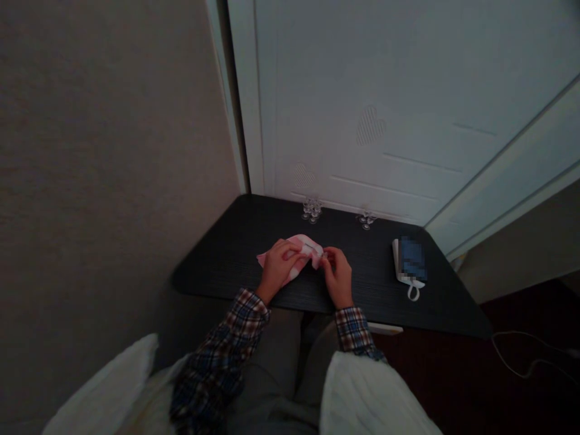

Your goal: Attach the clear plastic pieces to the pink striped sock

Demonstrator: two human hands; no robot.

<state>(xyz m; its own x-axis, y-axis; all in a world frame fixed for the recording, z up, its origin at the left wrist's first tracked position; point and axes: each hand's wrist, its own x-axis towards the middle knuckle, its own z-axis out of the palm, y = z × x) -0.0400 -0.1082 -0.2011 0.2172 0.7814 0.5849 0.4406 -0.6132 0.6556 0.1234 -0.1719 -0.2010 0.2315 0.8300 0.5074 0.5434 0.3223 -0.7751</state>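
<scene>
A pink and white cloth [294, 272] lies bunched near the middle of the dark table [217, 260]. My left hand [277, 269] is closed on the cloth's left part, thumb and fingers pinching it. At the cloth's right end, my right hand [338, 272] pinches with thumb and forefinger; something small and clear shows at the fingertips, too small to make out. Toward the table's back edge stands a cluster of small clear objects [312, 209], with a smaller group of similar ones [366, 219] to its right.
On the table's right side lies a phone-like item [412, 258] with a blurred blue screen and a white strap loop [413, 292]. A white door panel [326, 109] rises behind the table, and a wall [113, 133] stands at left. A white cable [521, 368] runs at lower right.
</scene>
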